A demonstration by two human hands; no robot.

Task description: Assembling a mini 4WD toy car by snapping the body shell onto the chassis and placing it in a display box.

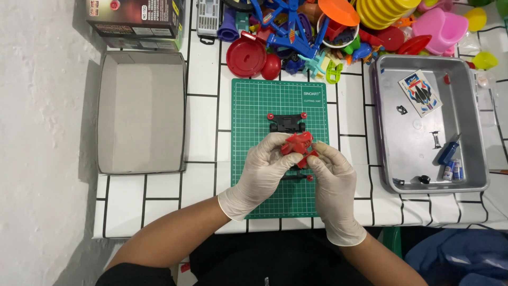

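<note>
Fingers (290,150) of both gloved hands close around a small red plastic body shell (297,144), held just above the middle of a green cutting mat (254,106). Left hand (262,175) grips the shell from its left side, thumb and fingertips pinched on it; right hand (332,182) grips from the right and below, fingertips clenched on the red part's lower edge. Both wear pale latex gloves, forearms bare. Directly beyond the shell, a black toy car chassis (287,124) with small red rollers at its corners lies on the mat; part of it is hidden under the hands. Mat rests on a white tiled table (203,132) with dark grout lines. To the left, well apart, sits an open grey cardboard box lid (140,111). To the right, a metal tray (418,143) holds a sticker sheet (419,92), a small blue tool (448,152) and a few tiny dark parts. At the far edge, a heap of coloured plastic toys (338,26) spreads across the table, with a printed box (135,18) at far left.
</note>
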